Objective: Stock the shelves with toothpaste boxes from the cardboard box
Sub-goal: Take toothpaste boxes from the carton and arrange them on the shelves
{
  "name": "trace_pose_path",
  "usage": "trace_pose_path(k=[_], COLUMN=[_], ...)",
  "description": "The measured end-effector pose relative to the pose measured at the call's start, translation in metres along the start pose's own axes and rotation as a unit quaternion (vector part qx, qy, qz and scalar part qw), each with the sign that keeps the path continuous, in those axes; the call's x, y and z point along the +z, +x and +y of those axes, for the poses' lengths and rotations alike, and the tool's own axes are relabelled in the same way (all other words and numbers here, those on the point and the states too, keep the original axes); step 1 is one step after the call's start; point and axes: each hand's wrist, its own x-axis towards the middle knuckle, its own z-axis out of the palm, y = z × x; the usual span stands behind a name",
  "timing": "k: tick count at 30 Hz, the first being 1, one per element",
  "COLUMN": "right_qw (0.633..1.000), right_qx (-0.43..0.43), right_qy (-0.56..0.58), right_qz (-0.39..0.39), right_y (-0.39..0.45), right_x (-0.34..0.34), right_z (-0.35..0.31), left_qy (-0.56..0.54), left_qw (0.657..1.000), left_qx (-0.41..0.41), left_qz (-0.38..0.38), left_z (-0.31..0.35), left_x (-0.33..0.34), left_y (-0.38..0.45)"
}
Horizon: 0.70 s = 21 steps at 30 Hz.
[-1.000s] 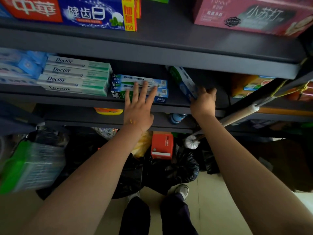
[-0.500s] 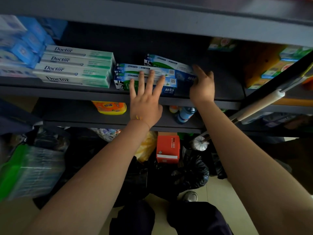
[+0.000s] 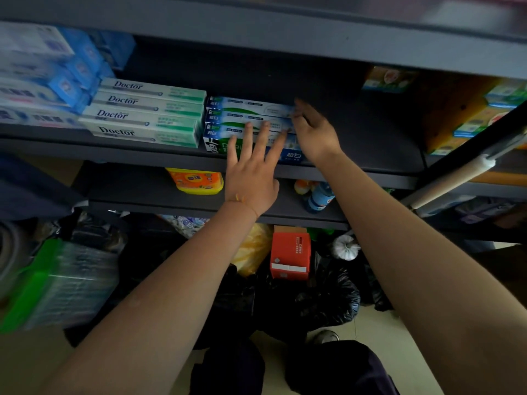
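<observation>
White cardboard boxes with green ends [image 3: 148,109] are showing dark "Doctor" lettering. Blue-and-white cartons with green swooshes [image 3: 245,115] are sitting on a dark grey metal shelf [image 3: 370,132]. An orange-and-yellow plastic tub [image 3: 196,181] and a red cardboard box with a white stripe [image 3: 290,255] are glowing below; black glossy bags [image 3: 322,300] are shining.

Dark grey metal shelving [image 3: 182,162] fills the upper view, its boards stacked one above another and dim underneath. A lower grey shelf board [image 3: 159,208] runs below it. On the right a dark slanted bar [image 3: 484,138] crosses in front of an orange-brown side panel [image 3: 445,115]. The pale beige tiled floor [image 3: 368,337] shows at the bottom. Crumpled black plastic bags [image 3: 328,300] lie heaped on the floor under the shelves. Light is soft and low, brighter on the floor.
</observation>
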Motion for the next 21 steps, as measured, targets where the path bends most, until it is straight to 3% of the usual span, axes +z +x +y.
trace_pose_path(k=[6, 12, 16, 21], right_qw=[0.998, 0.999, 0.999, 0.995], right_qx=[0.003, 0.016, 0.007, 0.035], right_qy=[0.027, 0.037, 0.039, 0.036], right_qz=[0.062, 0.024, 0.0, -0.081], right_y=[-0.044, -0.109, -0.158, -0.227], right_x=[-0.03, -0.095, -0.163, -0.283], right_z=[-0.002, -0.018, -0.016, 0.043], left_qy=[-0.04, -0.135, -0.177, -0.223], left_qw=[0.996, 0.987, 0.971, 0.94], left_qx=[-0.007, -0.041, -0.063, -0.03], left_qz=[-0.08, -0.075, -0.146, -0.256], left_z=[0.002, 0.053, 0.112, 0.238], left_x=[-0.036, -0.121, -0.17, -0.197], left_y=[0.001, -0.009, -0.022, -0.036])
